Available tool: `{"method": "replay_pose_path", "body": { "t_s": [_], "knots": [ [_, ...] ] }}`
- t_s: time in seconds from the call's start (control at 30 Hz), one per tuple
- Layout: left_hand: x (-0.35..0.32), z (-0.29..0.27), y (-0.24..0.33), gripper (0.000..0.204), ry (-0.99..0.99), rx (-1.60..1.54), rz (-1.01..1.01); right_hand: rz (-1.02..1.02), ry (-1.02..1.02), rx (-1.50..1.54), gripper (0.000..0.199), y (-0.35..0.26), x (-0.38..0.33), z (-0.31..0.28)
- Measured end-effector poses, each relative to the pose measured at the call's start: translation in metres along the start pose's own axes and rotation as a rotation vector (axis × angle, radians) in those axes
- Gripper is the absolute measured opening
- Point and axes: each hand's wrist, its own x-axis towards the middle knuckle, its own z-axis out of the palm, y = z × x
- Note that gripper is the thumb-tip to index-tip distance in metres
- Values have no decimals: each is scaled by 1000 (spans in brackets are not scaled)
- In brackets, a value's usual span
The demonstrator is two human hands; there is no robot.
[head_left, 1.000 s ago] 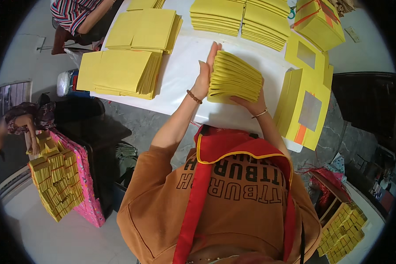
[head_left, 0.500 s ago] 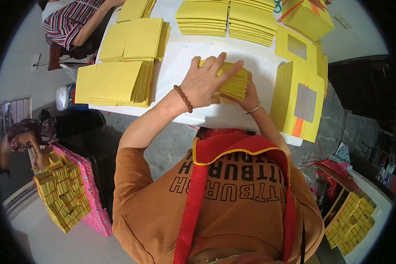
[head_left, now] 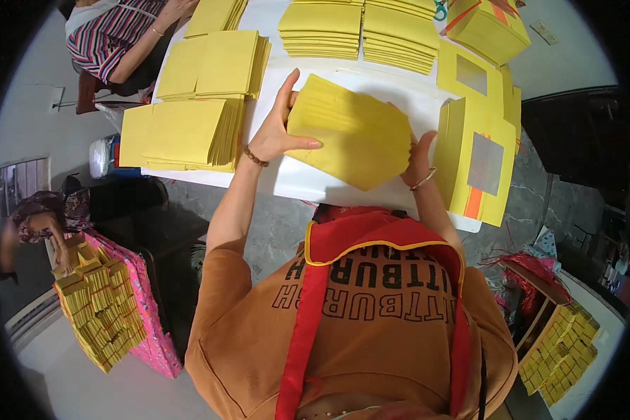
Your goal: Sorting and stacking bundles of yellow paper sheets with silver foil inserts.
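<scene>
Between my two hands a thick stack of yellow paper (head_left: pixel 350 133) is held above the white table (head_left: pixel 343 183), its broad face turned up. My left hand (head_left: pixel 274 131) grips the stack's left edge, thumb on the face and fingers mostly behind. At the opposite edge my right hand (head_left: pixel 420 159) presses with the thumb up the side; its other fingers are hidden behind the paper. Nearest my left hand lie fanned stacks of folded yellow paper (head_left: pixel 182 129). Close to my right hand is a yellow folded piece with a grey panel (head_left: pixel 486 164).
Neat yellow stacks (head_left: pixel 322 31) line the table's far side, with a teal-handled tool (head_left: pixel 440 10) and a yellow block (head_left: pixel 493 31) beyond. A co-worker in a striped top (head_left: pixel 108 42) sits far left. Pink-sided (head_left: pixel 157 343) and wooden containers hold yellow bundles (head_left: pixel 105 315) on either side.
The stack has been turned from edge-on to broad face up. My left hand has moved from over its top to its left edge; my right hand has shifted slightly right and nearer.
</scene>
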Motion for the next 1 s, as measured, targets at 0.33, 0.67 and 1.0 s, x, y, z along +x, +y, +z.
{"method": "replay_pose_path", "body": {
  "t_s": [0.33, 0.67, 1.0],
  "knots": [
    [-10, 5, -70, 113, 68, -29, -109, -17, 147, -770, 131, 19, 4, 8],
    [-25, 9, -105, 101, -53, 771, -32, -167, 153, -865, 119, 47, 1, -13],
    [-14, 7, -100, 98, -57, 804, -21, -12, 238, -879, 77, 50, 11, -30]
  ]
}}
